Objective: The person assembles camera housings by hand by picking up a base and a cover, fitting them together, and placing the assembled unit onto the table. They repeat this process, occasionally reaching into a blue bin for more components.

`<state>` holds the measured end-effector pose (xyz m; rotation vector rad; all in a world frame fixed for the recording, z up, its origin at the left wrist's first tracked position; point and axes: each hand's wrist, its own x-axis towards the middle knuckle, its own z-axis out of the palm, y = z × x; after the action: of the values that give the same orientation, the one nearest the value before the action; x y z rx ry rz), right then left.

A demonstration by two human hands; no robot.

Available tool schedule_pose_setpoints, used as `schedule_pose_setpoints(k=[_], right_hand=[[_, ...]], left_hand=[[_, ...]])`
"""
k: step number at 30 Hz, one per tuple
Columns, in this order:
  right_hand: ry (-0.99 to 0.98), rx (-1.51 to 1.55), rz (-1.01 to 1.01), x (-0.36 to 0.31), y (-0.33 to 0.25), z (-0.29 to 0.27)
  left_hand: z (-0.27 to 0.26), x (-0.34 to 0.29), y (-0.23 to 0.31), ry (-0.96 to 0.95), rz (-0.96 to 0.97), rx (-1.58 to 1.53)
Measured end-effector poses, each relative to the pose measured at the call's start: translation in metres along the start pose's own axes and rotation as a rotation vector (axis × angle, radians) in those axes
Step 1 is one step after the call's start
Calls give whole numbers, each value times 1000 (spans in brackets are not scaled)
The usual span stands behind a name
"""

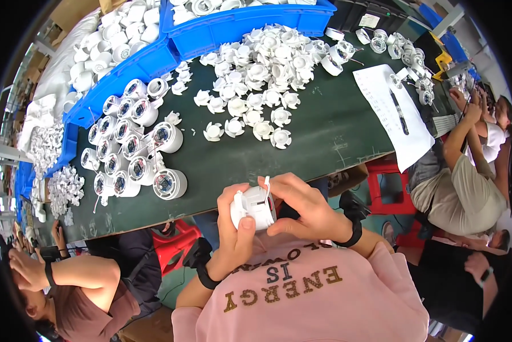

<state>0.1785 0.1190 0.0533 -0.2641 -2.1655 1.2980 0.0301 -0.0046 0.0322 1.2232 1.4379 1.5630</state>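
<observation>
Close to my body, just off the table's near edge, I hold a white rounded plastic housing (255,208) with a slot and raised ribs on the side I see. My left hand (233,231) grips it from the left, thumb across its front. From the right, my right hand (307,210) closes on it with fingers over the top, beside a thin upright white tab. The housing's far side is hidden. Left of it on the green table stand several round white units (166,183) with dark round centres, and beyond lies a heap of white petal-edged plastic rings (273,62).
Blue bins (244,27) with white parts line the table's far side. A paper sheet (375,85) with a black pen (403,121) lies at right, near more round units. Red stools (390,185) stand below the edge. People work on both sides.
</observation>
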Motion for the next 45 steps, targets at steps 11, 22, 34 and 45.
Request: schedule_pose_setpoints(k=[11,22,34,45], right_hand=[[-65,-336,-1,28,2,-21],[391,-1065,429,90,191,-186],[269,-434,170,37,98,-98],[162,-651,168,6,106,-100]], left_hand=[[8,42,6,43,-293,-183],[-82,47,-26,276,-295,101],[-89,63,-40,605,-17,669],[-28,28,-52,278,431,413]])
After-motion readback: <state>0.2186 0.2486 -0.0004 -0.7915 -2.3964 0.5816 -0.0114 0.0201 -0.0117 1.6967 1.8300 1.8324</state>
